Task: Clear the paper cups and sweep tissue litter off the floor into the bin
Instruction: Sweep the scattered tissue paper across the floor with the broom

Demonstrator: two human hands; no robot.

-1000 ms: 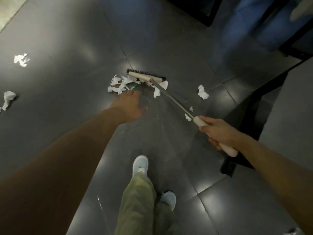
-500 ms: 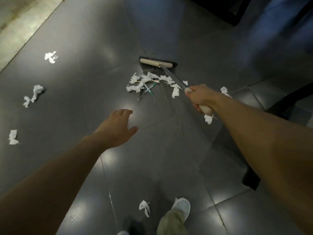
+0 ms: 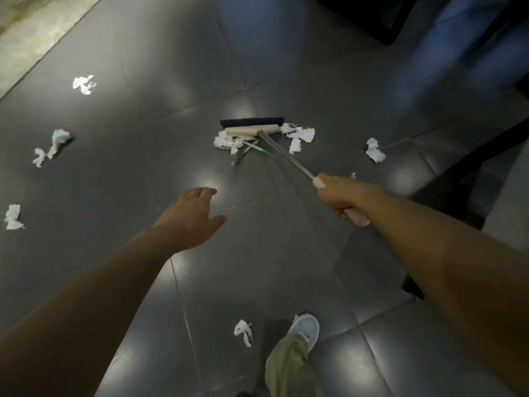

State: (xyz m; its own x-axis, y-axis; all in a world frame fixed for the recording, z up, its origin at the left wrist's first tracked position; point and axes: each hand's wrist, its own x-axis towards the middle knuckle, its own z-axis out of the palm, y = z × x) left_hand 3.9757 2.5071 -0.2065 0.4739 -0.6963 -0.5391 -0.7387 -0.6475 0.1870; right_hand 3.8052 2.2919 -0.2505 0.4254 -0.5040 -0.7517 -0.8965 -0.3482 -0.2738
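Tissue [image 3: 229, 141] is lying crumpled white against the broom [image 3: 252, 128]; right hand [image 3: 342, 193] is gripping its handle, left hand [image 3: 194, 216] is hanging open over bare floor [image 3: 143, 181].

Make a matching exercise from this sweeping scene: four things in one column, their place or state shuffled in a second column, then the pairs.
Things:
1. right hand
2. left hand
3. broom head
4. white shoe

Place or state:
A. open, empty, above the floor
B. on the tiles against a tissue pile
C. bottom of the view, beside a tissue scrap
D. closed on the broom's pale grip

Pairs: 1-D, 2-A, 3-B, 4-C
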